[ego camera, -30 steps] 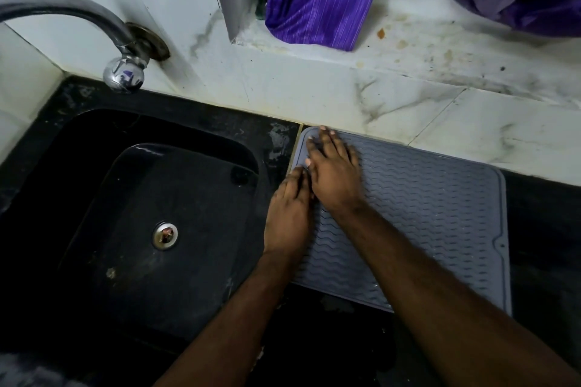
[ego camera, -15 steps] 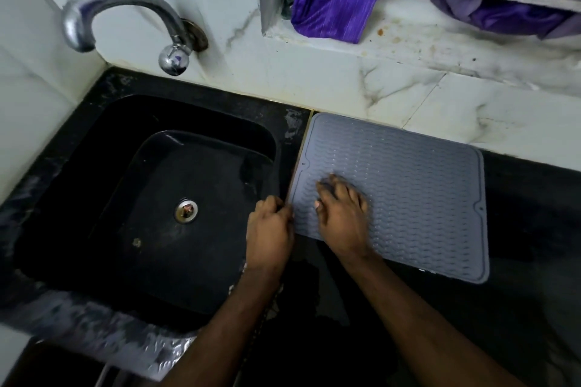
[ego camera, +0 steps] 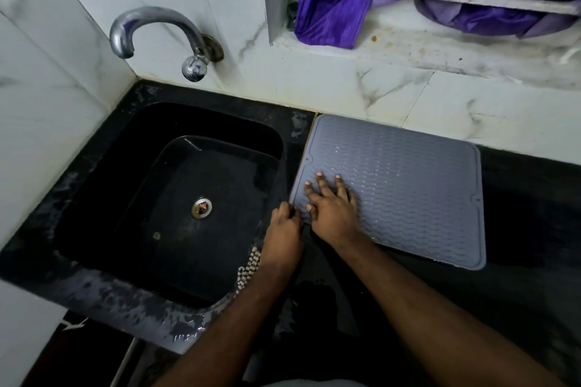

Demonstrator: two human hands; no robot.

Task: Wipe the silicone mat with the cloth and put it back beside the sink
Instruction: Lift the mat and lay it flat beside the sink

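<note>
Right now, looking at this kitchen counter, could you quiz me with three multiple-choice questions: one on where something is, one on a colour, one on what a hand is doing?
1. Where does the silicone mat lie?
A. Inside the sink
B. On the counter, right of the sink
C. On the window ledge

2. What colour is the cloth hanging at the window?
A. Purple
B. Yellow
C. White

3. How is the right hand placed?
A. Closed in a fist above the faucet
B. Holding a cup
C. Flat on the mat, fingers spread

Answers:
1. B: the grey mat sits flat on the black counter next to the sink.
2. A: the fabric over the ledge is purple.
3. C: its fingers lie spread on the mat's near-left corner, while the left hand pinches the mat's edge beside it.
</note>
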